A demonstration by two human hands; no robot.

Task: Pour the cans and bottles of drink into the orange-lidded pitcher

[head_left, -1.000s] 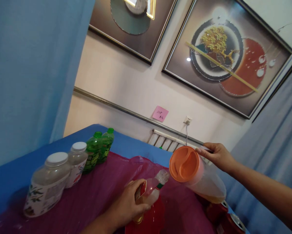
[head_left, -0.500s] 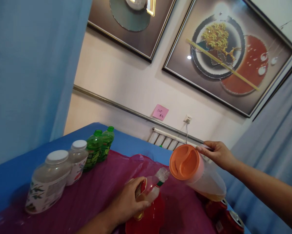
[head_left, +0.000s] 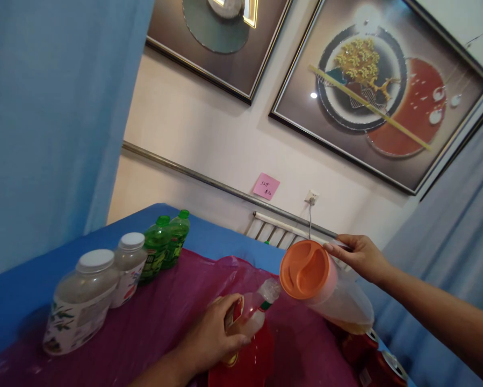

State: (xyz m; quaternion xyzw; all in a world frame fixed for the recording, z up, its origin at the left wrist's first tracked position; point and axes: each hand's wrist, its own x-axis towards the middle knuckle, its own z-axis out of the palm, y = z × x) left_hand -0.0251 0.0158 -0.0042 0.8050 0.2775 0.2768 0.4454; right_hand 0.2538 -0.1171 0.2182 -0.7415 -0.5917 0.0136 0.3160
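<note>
My right hand (head_left: 360,257) grips the handle of a clear pitcher (head_left: 338,301) with an orange lid (head_left: 305,269). The pitcher is tipped toward the left and holds amber liquid. Its spout sits right above the open mouth of a small clear bottle (head_left: 251,314). My left hand (head_left: 215,336) is wrapped round that bottle, which leans to the right over a red container (head_left: 249,363). Amber liquid partly fills the bottle.
Two big clear jars with white lids (head_left: 84,303) and two green bottles (head_left: 164,242) stand at the left on a magenta sheet (head_left: 160,312) over a blue table (head_left: 209,236). Red cans (head_left: 380,365) lie at the lower right. Blue curtains hang on both sides.
Hardly anything has moved. Both hands keep their hold, with the pitcher still tipped over the bottle's mouth; the view shifted slightly.
</note>
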